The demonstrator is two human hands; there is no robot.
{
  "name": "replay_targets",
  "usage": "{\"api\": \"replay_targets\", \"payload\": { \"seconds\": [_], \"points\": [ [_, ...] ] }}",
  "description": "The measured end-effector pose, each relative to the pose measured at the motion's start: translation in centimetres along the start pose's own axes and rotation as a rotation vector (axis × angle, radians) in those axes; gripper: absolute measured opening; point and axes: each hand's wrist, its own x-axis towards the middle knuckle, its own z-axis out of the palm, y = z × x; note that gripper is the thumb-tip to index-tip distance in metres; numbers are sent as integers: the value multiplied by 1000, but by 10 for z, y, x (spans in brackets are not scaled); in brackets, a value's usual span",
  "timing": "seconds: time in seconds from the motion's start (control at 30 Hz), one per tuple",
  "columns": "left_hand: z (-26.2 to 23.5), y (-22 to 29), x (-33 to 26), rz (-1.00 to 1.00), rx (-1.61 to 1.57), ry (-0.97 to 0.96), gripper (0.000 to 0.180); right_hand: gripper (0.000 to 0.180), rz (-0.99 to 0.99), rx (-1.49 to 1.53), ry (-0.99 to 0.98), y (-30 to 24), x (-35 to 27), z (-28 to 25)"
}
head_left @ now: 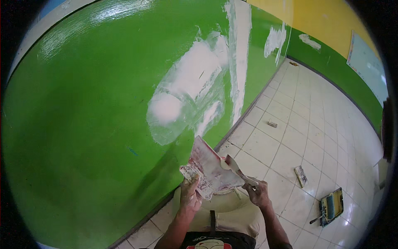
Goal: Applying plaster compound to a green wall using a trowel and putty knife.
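My left hand [190, 196] is closed on the edge of a flat, reddish plate [214, 169] smeared with white putty, held tilted in front of my waist. My right hand [258, 193] grips the handle of a putty knife [234, 164]. Its blade lies at the plate's right edge, beside a small lump of white putty [224, 164]. White smears cover the fingers of both hands. Just beyond the plate, a broad white putty patch [186, 83] spreads over the green wall [95, 124], with a tall white strip [239, 54] to its right.
On the tiled floor [286, 145] to the right lie a small block [272, 123], a larger putty-stained block [301, 176] and a paint tray [331, 207] with a roller. A whiteboard [367, 68] hangs on the far wall. The green wall stands close on my left.
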Motion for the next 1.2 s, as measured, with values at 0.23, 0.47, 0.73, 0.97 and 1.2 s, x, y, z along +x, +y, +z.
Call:
{"api": "replay_targets", "payload": {
  "seconds": [0.23,0.47,0.73,0.97,1.2],
  "points": [
    [-3,0,-1,16,19,3,42,36,-56,-63,-146,12,-4,1],
    [11,10,-4,96,39,3,40,17,357,-336,-76,58,-25,-6],
    [-20,-4,1,440,538,217,31,13,425,914,593,25,-15,0],
    [-14,-11,-27,749,1465,-176,33,24,559,832,674,7,-15,62],
    [-19,-16,-34,706,1491,-447,57,13,531,891,474,2,3,59]
  ]
}}
